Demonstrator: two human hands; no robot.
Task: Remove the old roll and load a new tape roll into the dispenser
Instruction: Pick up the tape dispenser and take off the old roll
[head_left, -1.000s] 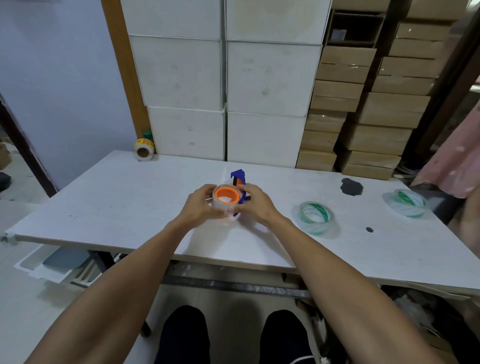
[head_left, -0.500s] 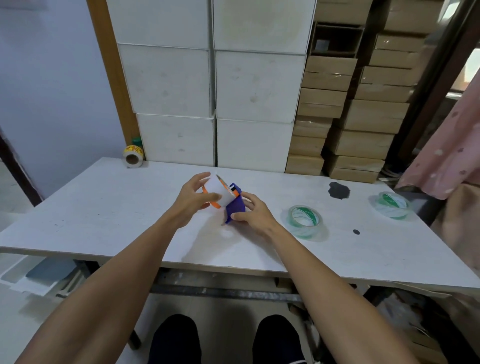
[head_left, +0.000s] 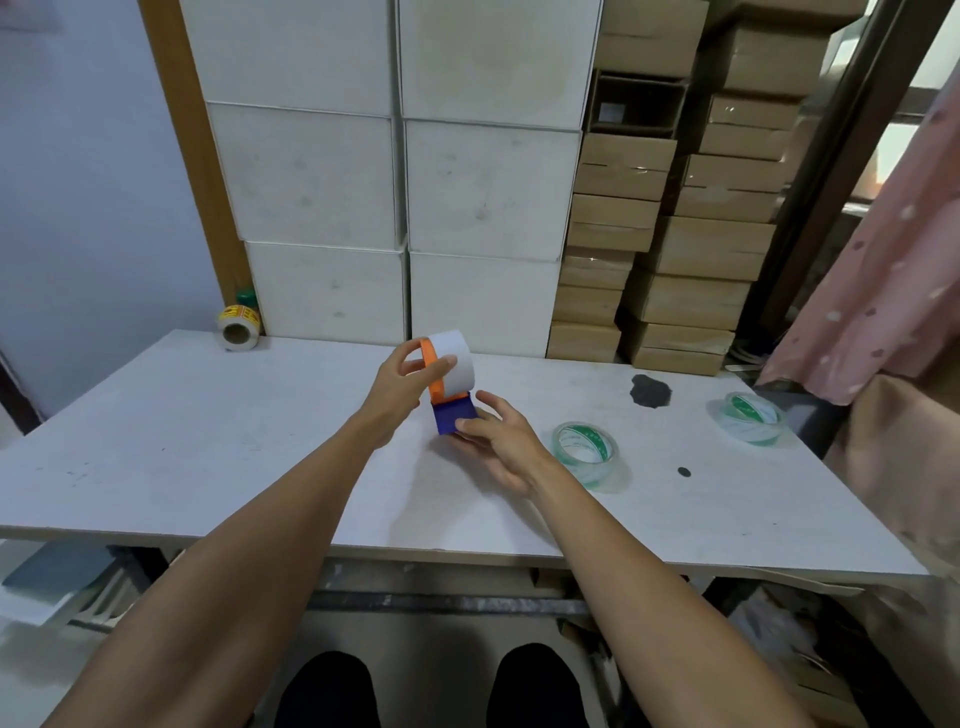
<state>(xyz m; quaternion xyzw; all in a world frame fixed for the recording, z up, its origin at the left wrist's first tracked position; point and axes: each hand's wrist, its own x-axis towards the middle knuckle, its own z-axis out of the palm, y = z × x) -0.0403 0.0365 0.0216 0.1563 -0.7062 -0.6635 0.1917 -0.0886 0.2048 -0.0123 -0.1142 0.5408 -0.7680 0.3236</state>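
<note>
I hold a small tape dispenser above the middle of the white table (head_left: 218, 467). Its blue body (head_left: 454, 417) is pinched at the bottom by my right hand (head_left: 498, 441). My left hand (head_left: 400, 387) grips the orange wheel (head_left: 434, 374) and the white roll (head_left: 456, 361) seated on it, thumb on the roll's outer face. The roll stands on edge and tilts to the right. A clear tape roll with a green core (head_left: 584, 449) lies flat just right of my right hand. A second green-core roll (head_left: 750, 415) lies further right.
A yellow-labelled roll (head_left: 238, 327) sits at the table's back left corner. White boxes (head_left: 395, 182) and stacked brown cartons (head_left: 675, 234) stand behind the table. A dark stain (head_left: 649, 391) marks the tabletop. Pink spotted cloth (head_left: 883, 291) hangs at the right.
The dispenser has been lifted off the table and turned upright, from lying flat with the orange core facing up. My left hand rose with the roll; my right hand moved under the blue body.
</note>
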